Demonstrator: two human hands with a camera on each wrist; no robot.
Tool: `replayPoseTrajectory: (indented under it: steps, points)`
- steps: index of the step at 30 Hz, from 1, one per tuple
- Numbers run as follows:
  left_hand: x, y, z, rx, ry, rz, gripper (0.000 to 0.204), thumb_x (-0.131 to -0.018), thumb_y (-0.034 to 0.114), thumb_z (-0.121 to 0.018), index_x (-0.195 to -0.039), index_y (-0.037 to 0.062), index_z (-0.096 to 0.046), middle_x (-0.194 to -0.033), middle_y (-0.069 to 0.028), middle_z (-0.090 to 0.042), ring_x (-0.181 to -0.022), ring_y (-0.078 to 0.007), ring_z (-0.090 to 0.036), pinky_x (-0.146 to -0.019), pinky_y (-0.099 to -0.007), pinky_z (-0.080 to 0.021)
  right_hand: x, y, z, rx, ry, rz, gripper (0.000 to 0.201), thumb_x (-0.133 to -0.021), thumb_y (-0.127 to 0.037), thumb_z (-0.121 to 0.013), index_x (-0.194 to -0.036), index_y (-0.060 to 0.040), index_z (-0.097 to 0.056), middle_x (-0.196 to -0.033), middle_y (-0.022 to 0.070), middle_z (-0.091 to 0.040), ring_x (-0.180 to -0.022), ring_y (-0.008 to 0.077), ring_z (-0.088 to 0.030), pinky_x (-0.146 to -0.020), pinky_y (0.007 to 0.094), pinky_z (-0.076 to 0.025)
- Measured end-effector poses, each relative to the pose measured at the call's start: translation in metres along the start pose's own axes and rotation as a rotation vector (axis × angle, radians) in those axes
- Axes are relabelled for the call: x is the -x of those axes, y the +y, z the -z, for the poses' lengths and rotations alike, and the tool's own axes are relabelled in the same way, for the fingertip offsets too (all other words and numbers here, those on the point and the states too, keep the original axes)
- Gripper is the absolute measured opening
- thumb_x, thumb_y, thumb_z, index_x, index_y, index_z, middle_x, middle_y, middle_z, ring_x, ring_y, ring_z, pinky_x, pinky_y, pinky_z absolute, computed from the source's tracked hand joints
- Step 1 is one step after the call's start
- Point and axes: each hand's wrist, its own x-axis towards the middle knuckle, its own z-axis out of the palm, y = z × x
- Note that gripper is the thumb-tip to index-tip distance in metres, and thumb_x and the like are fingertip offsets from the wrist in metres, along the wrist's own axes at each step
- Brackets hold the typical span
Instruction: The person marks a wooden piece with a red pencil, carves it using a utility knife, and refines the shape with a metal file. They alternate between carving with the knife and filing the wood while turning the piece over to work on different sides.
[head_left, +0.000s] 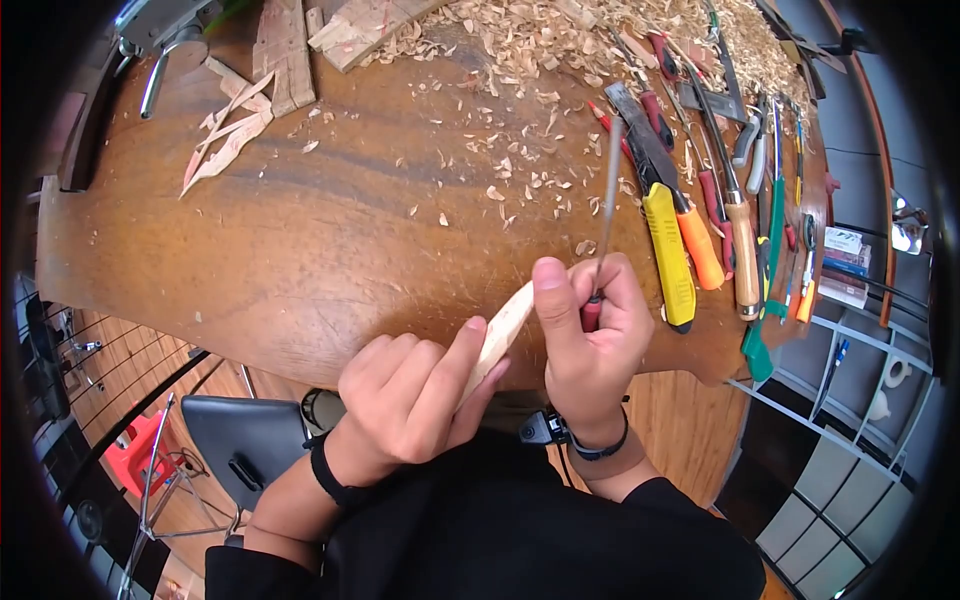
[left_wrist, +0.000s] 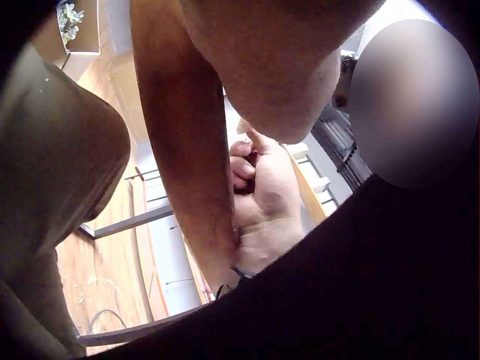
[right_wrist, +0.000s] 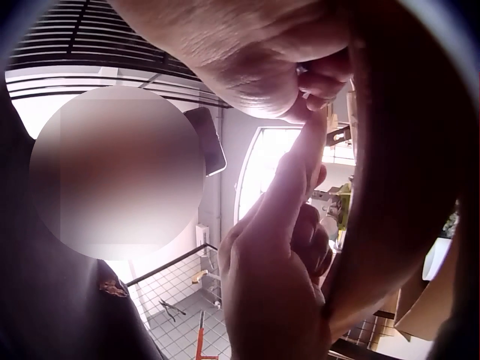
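Observation:
In the head view my left hand [head_left: 410, 395] grips a pale, slender piece of carved wood [head_left: 508, 325] that tapers toward its upper end. My right hand [head_left: 600, 340] curls its fingers round the red handle [head_left: 592, 314] of a slim tool, whose long thin grey metal shaft [head_left: 610, 190] points up over the table and looks blurred. The right thumb lies right at the wood's tip. From the left wrist, my right hand [left_wrist: 266, 199] shows fingers closed on a dark red handle. The right wrist view has my left hand [right_wrist: 262, 262] reaching up beside the right palm.
On the brown wooden table [head_left: 300, 240], a yellow-handled tool [head_left: 668, 255], an orange-handled one [head_left: 702, 250] and a wooden-handled rasp [head_left: 741, 250] lie at the right with several others. Wood shavings [head_left: 530, 50] heap at the back. Wood offcuts [head_left: 285, 60] lie back left.

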Motion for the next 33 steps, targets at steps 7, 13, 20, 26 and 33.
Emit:
replayPoseTrajectory:
  steps: [7,13,20,26,33]
  points:
    - [0.0,0.001,0.004,0.069,0.021,0.058,0.033,-0.082,0.014,-0.08,-0.107,-0.0062,-0.071,-0.063,-0.0041,-0.054,-0.048,-0.0172,-0.048,-0.046,-0.0307,-0.036,0.004,-0.006,0.003,-0.005,-0.065,-0.03,0.027,-0.099,-0.015,-0.071,-0.082,-0.009,-0.05,-0.072,-0.009,-0.044,-0.062,-0.0019,-0.031,-0.054,0.0182,-0.026]
    - [-0.004,0.003,0.009,0.247,0.082,0.223,0.014,-0.087,0.008,-0.07,-0.097,-0.0019,-0.069,-0.068,-0.008,-0.064,-0.048,-0.0204,-0.051,-0.048,-0.0332,-0.04,0.003,-0.002,0.008,0.111,-0.181,0.076,0.023,-0.099,-0.02,-0.072,-0.088,-0.0033,-0.06,-0.061,-0.0031,-0.053,-0.054,0.0022,-0.045,-0.047,0.0225,-0.037]
    - [-0.008,0.004,0.012,0.387,0.115,0.357,0.007,-0.087,0.003,-0.063,-0.083,-0.0017,-0.068,-0.062,-0.009,-0.059,-0.047,-0.0203,-0.05,-0.047,-0.0328,-0.038,0.004,-0.003,0.007,0.138,-0.207,0.123,0.022,-0.099,-0.02,-0.07,-0.089,-0.0025,-0.061,-0.062,0.0017,-0.057,-0.052,0.006,-0.049,-0.048,0.0249,-0.041]
    - [-0.009,0.005,0.012,0.457,0.136,0.401,0.012,-0.087,0.0,-0.06,-0.077,-0.003,-0.065,-0.059,-0.0101,-0.053,-0.046,-0.0206,-0.047,-0.047,-0.0336,-0.036,0.005,-0.003,0.003,0.135,-0.186,0.165,0.022,-0.101,-0.02,-0.067,-0.088,-0.0021,-0.062,-0.063,-0.0015,-0.053,-0.055,0.0046,-0.046,-0.05,0.024,-0.037]
    - [-0.008,0.007,0.011,0.481,0.133,0.396,0.014,-0.093,-0.001,-0.058,-0.081,-0.0041,-0.065,-0.062,-0.0104,-0.055,-0.05,-0.0205,-0.049,-0.05,-0.0326,-0.037,0.003,-0.002,0.002,0.161,-0.173,0.19,0.023,-0.102,-0.021,-0.066,-0.087,-0.0034,-0.065,-0.059,0.0054,-0.057,-0.05,0.0117,-0.055,-0.048,0.0288,-0.042]
